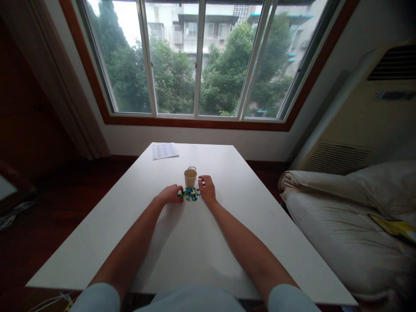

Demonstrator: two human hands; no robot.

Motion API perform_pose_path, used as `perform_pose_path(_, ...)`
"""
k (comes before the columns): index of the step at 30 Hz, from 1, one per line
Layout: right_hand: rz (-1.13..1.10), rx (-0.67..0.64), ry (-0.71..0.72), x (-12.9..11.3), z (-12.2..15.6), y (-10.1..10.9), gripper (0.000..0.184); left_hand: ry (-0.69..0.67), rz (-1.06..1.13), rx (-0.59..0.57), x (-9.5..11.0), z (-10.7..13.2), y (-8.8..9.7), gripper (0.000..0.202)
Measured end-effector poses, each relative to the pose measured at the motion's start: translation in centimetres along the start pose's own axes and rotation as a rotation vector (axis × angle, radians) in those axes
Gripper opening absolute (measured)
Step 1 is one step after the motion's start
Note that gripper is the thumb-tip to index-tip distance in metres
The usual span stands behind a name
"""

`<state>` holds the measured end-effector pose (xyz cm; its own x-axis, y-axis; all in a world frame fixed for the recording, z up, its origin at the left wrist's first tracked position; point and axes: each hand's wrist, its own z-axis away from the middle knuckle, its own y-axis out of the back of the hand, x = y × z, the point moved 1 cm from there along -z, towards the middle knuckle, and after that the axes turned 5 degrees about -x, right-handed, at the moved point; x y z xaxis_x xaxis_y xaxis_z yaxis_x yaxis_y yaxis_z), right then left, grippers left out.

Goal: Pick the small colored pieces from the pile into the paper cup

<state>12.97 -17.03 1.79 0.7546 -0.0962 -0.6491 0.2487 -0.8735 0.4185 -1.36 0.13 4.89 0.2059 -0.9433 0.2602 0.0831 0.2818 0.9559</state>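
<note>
White tbl (260,203) has colored pcs (191,194) btwn L hand (171,193) & R hand (207,189).

On a white table (136,195), the left hand (170,194) bends its fingers at the left edge of a spread of small multicoloured pieces (191,194). The right hand (207,190) curves just beside an upright beige cup (190,180) behind the pieces. Papers (165,151) lie toward the far left corner, below a wide window (175,78).
</note>
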Motion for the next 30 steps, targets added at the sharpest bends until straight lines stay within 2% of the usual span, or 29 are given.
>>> perform_pose_path(8, -0.002, -0.001, -0.030, 0.1, -0.1, -0.2, 0.027, -0.039, 0.006, 0.129, 0.3, -0.5, -0.8, 0.026)
perform_pose_path(22, -0.016, -0.009, -0.033, 0.6, 0.0, -0.3, 0.027, -0.002, -0.018, 0.148, 0.7, -0.9, -1.6, 0.023)
perform_pose_path(30, -0.005, -0.012, -0.037, 0.6, 0.0, -0.4, 0.027, 0.000, -0.011, 0.181, 0.9, -1.0, -1.9, 0.014)
